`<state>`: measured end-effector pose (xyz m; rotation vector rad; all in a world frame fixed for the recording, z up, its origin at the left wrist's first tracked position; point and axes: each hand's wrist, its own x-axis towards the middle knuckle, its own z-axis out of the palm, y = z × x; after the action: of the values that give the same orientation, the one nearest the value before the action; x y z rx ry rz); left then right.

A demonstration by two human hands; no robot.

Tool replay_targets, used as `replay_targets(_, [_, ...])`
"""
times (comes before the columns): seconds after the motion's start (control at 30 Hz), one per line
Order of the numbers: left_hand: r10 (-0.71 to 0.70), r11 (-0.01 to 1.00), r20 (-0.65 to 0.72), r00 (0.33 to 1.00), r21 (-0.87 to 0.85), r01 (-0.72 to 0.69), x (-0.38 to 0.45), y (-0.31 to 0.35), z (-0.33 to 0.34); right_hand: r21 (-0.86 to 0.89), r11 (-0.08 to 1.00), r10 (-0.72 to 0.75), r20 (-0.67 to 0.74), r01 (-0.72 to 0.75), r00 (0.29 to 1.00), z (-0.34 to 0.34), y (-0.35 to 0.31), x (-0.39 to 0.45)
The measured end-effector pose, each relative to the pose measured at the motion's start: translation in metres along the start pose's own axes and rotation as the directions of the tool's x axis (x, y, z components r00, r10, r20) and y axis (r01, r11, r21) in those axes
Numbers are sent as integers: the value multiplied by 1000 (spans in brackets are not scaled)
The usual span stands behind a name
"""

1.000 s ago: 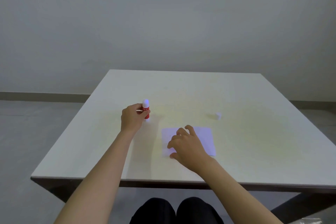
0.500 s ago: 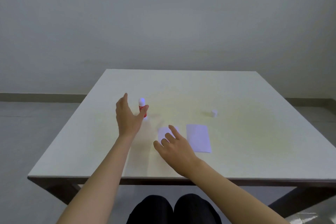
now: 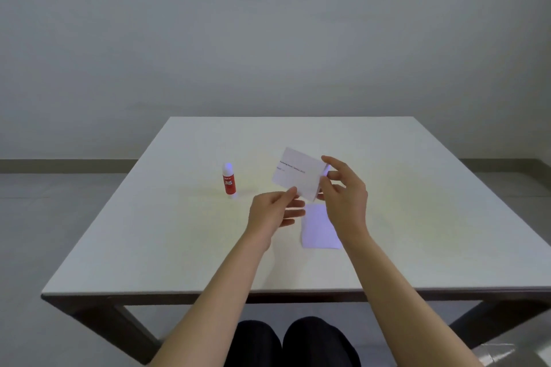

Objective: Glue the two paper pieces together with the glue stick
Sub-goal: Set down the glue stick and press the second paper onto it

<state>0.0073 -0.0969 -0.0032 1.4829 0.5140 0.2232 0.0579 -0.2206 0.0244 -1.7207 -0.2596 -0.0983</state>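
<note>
Both forearms reaching in from near table (image 3: 447, 217) edge, hands raised above mid-table. Left hand (image 3: 272, 211) pinching lower corner of card (image 3: 298, 173), thumb on top. Right hand (image 3: 346, 197) gripping card's right edge, fingers curled round it. Card lifted, tilted, faint print showing. Second sheet (image 3: 317, 229) flat on table directly beneath hands, partly hidden by right wrist. Glue stick (image 3: 229, 180) upright, uncapped, well left of card, untouched.

Both bare forearms reach forward and converge, the left hand (image 3: 272, 211) pinching with thumb and forefinger, the right hand (image 3: 344, 197) just beside it, raised, fingers curled in a grip.
</note>
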Motion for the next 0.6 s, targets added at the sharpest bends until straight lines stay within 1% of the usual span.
replay_targets(0.07, [30,998,-55,998,-51,-33,1,2,6,34,999,21,3,-21,1000,-4,7,-6])
replay_targets(0.2, [70,996,-119,990,-48,-76,2,6,7,127,990,62,9,-63,998,-13,13,-10])
replay_targets(0.27, [63,995,-141,988,-63,-72,4,8,4,154,983,89,56,-97,994,-19,15,-8])
replay_targets(0.37, [38,994,-146,989,-99,-53,7,11,3,155,974,140,173,-167,975,-29,19,-5])
replay_targets(0.47, [54,997,-144,988,-47,-62,10,9,4,138,965,188,238,-225,953,-38,23,-2])
replay_targets(0.6, [70,994,-64,995,84,-65,13,5,7,63,956,268,212,-286,940,-46,28,10])
